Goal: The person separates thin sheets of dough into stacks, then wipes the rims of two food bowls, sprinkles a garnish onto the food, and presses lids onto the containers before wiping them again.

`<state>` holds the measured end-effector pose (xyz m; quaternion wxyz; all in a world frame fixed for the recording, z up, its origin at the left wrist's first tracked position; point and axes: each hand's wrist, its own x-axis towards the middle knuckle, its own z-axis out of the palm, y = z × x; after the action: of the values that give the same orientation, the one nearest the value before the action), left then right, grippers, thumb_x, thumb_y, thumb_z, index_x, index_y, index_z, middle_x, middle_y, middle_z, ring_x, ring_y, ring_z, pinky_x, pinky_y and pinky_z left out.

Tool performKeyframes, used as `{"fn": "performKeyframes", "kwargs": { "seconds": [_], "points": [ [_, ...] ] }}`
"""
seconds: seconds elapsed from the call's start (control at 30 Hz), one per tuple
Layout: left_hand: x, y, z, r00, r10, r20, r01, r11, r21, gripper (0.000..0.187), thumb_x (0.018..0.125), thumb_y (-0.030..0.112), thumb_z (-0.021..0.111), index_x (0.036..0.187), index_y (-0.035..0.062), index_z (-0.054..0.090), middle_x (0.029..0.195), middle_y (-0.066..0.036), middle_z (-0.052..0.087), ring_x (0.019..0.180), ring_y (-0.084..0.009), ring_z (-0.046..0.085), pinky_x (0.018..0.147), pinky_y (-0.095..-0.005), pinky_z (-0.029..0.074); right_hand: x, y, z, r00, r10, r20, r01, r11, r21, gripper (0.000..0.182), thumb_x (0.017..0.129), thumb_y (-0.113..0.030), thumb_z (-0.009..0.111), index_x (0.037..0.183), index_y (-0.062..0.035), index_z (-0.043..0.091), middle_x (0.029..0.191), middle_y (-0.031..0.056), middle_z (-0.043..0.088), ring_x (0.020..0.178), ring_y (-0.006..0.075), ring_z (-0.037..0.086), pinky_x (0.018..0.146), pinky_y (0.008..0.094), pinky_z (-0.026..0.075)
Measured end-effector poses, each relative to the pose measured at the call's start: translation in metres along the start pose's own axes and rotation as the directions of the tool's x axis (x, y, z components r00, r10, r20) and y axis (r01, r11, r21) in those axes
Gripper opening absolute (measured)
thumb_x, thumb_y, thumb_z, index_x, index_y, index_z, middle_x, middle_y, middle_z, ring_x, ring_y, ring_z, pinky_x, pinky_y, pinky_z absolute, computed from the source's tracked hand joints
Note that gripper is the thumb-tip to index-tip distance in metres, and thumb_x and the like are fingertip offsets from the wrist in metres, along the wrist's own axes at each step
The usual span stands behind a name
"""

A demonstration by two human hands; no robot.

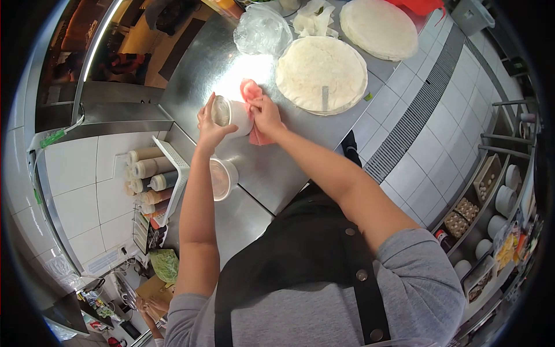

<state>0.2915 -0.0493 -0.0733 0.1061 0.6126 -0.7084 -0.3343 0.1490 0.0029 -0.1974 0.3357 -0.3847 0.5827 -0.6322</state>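
Note:
My left hand [212,128] grips a round white tub [238,118] with its fingers and thumb spread around one end. The tub is tilted over the steel counter, and a pale, greyish round end faces left. In my right hand [267,117] is a bunched pink cloth [261,136], pressed against the tub's other side. A second tub [222,179], whitish with a see-through look, stands just below my left hand. To the right of my hands lies a stack of flat, round, pale dough sheets [321,75].
A second dough stack [379,29], a clear plastic bag [262,32] and crumpled paper [315,18] lie at the counter's far side. On the left, a white rack [173,173] holds several squeeze bottles [153,168]. Shelves with egg trays [461,218] stand at right. Another person's hands [151,306] show lower left.

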Motion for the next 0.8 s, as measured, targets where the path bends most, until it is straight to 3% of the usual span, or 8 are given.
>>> {"fn": "performKeyframes", "kwargs": {
  "seconds": [0.23, 0.4, 0.5, 0.57, 0.6, 0.7, 0.77, 0.8],
  "points": [
    [0.005, 0.042, 0.019, 0.897, -0.403, -0.180, 0.400, 0.915, -0.054, 0.117, 0.057, 0.026, 0.085, 0.157, 0.0305, 0.024, 0.148, -0.018, 0.031, 0.134, -0.0353, 0.043, 0.106, -0.0441, 0.045, -0.045, -0.035, 0.012, 0.994, -0.100, -0.045, 0.096, 0.992, -0.080, 0.025, 0.088, 0.000, 0.057, 0.110, 0.0014, 0.069, 0.104, 0.0177, 0.058, 0.094, 0.0312, 0.060, 0.083, 0.0380, 0.048],
    [0.013, 0.032, 0.000, 0.901, -0.429, -0.065, 0.422, 0.901, -0.104, 0.119, 0.061, 0.023, 0.082, 0.160, 0.0257, 0.016, 0.141, -0.022, 0.042, 0.123, -0.0388, 0.053, 0.098, -0.0463, 0.050, -0.007, -0.034, 0.000, 0.973, 0.219, 0.069, -0.228, 0.958, 0.173, 0.020, 0.089, 0.001, 0.054, 0.103, 0.0038, 0.068, 0.107, 0.0188, 0.057, 0.102, 0.0311, 0.059, 0.087, 0.0382, 0.048],
    [0.022, 0.017, -0.005, 0.891, -0.443, 0.101, 0.445, 0.804, -0.394, 0.121, 0.060, 0.025, 0.083, 0.160, 0.0221, 0.015, 0.147, -0.024, 0.031, 0.125, -0.0388, 0.051, 0.096, -0.0472, 0.049, 0.010, -0.037, 0.006, 0.918, 0.350, 0.185, -0.385, 0.898, 0.212, 0.025, 0.093, -0.001, 0.050, 0.113, 0.0047, 0.063, 0.103, 0.0192, 0.056, 0.096, 0.0317, 0.059, 0.085, 0.0376, 0.047],
    [0.029, 0.012, -0.007, 0.885, -0.419, 0.206, 0.457, 0.688, -0.564, 0.123, 0.059, 0.027, 0.083, 0.160, 0.0197, 0.014, 0.151, -0.026, 0.024, 0.126, -0.0389, 0.050, 0.095, -0.0478, 0.049, -0.011, -0.046, 0.025, 0.989, -0.145, -0.020, 0.140, 0.979, -0.145, 0.026, 0.092, 0.001, 0.050, 0.115, 0.0044, 0.063, 0.100, 0.0198, 0.055, 0.092, 0.0323, 0.058, 0.083, 0.0388, 0.047],
    [0.032, 0.012, -0.007, 0.887, -0.416, 0.201, 0.452, 0.688, -0.567, 0.123, 0.059, 0.027, 0.083, 0.160, 0.0197, 0.014, 0.151, -0.026, 0.024, 0.126, -0.0389, 0.050, 0.095, -0.0478, 0.049, -0.026, -0.059, 0.032, 0.989, -0.133, -0.060, 0.132, 0.991, -0.025, 0.026, 0.088, 0.001, 0.056, 0.112, 0.0040, 0.064, 0.100, 0.0209, 0.055, 0.093, 0.0332, 0.057, 0.082, 0.0400, 0.046],
    [0.041, 0.002, -0.002, 0.893, -0.417, 0.167, 0.439, 0.731, -0.523, 0.120, 0.062, 0.038, 0.083, 0.158, 0.0108, 0.017, 0.151, -0.030, 0.026, 0.128, -0.0414, 0.047, 0.097, -0.0493, 0.048, -0.070, -0.045, 0.033, 0.997, -0.041, 0.058, 0.037, 0.997, 0.073, 0.026, 0.082, -0.002, 0.063, 0.108, 0.0022, 0.068, 0.103, 0.0212, 0.055, 0.096, 0.0343, 0.056, 0.083, 0.0406, 0.046],
    [0.060, -0.017, 0.007, 0.856, -0.512, -0.070, 0.461, 0.817, -0.347, 0.118, 0.063, 0.048, 0.080, 0.157, 0.0096, 0.020, 0.149, -0.035, 0.027, 0.131, -0.0458, 0.043, 0.101, -0.0521, 0.045, -0.088, -0.015, 0.022, 0.744, 0.269, 0.611, -0.131, 0.957, -0.260, 0.030, 0.077, -0.010, 0.070, 0.106, -0.0018, 0.069, 0.110, 0.0198, 0.055, 0.101, 0.0347, 0.056, 0.083, 0.0414, 0.046],
    [0.058, -0.012, 0.007, 0.866, -0.482, -0.133, 0.459, 0.872, -0.170, 0.124, 0.063, 0.061, 0.080, 0.156, 0.0047, 0.020, 0.149, -0.039, 0.023, 0.134, -0.0529, 0.036, 0.106, -0.0558, 0.041, -0.089, -0.019, 0.010, 0.746, 0.263, 0.612, -0.123, 0.957, -0.262, 0.030, 0.077, -0.010, 0.070, 0.106, -0.0018, 0.069, 0.110, 0.0198, 0.055, 0.101, 0.0347, 0.056, 0.083, 0.0414, 0.046]
  ]
}}
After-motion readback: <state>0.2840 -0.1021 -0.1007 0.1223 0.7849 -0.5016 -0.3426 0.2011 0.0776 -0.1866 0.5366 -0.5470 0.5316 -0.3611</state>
